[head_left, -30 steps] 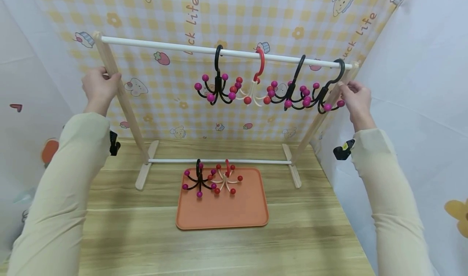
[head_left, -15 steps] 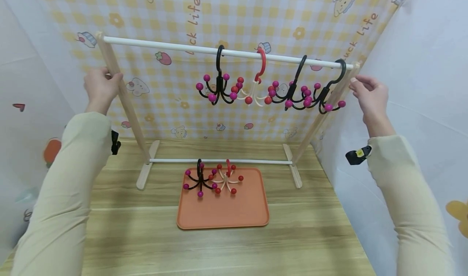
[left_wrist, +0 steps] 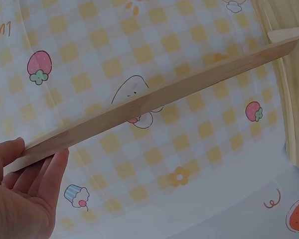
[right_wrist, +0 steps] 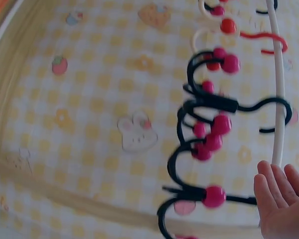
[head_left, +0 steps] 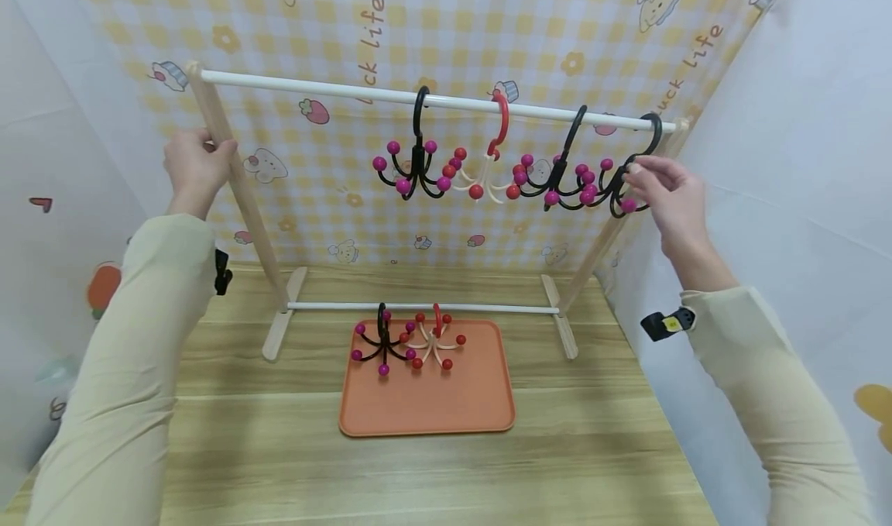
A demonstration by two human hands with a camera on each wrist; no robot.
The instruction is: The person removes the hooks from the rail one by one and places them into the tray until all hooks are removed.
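My left hand (head_left: 197, 168) grips the left wooden post (head_left: 245, 193) of a hanging rack, thumb and fingers around it in the left wrist view. My right hand (head_left: 672, 204) is at the rightmost black claw hanger (head_left: 618, 179) with magenta balls, overlapping it in the head view. In the right wrist view its fingers (right_wrist: 279, 186) are extended beside that hanger's stem, thumb apart. On the white rail (head_left: 313, 87) also hang two black claw hangers (head_left: 418, 158) and, between them, a cream one with a red hook (head_left: 503, 119).
An orange tray (head_left: 446, 410) on the wooden table (head_left: 446, 479) bears a black claw hanger (head_left: 384, 344) and a cream, red-hooked one (head_left: 433, 342). Behind the tray runs the rack's lower bar (head_left: 327, 306). A checked cloth (head_left: 348, 216) hangs behind the rack.
My right hand came off the right post, drew away to the right, then moved back left to the rightmost black claw hanger. The left hand stays on its post.
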